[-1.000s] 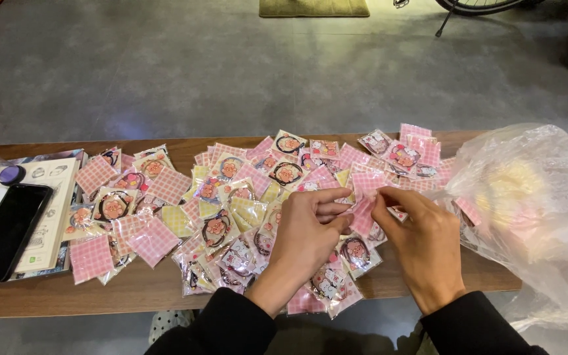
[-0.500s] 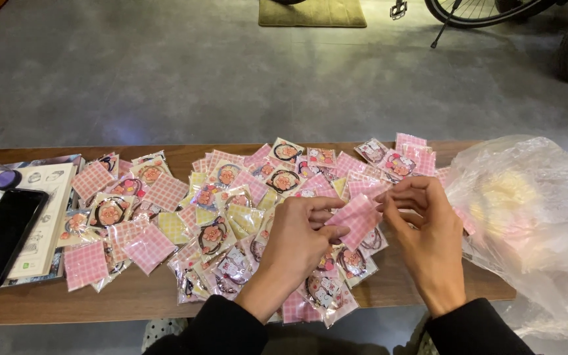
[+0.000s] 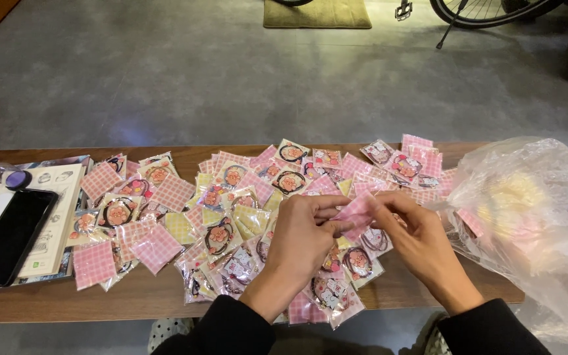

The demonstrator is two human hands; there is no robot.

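Together, the left hand [image 3: 304,233] and right hand [image 3: 422,240] pinch one small pink checked plastic packet [image 3: 356,213] between closed fingertips, just above a long wooden table [image 3: 165,297] strewn with similar packets [image 3: 231,210].

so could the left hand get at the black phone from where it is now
Probably yes. The left hand is busy pinching a pink checked packet together with the right hand, so it would have to let go first. The black phone lies uncovered on a book at the table's left end, with only flat packets between.
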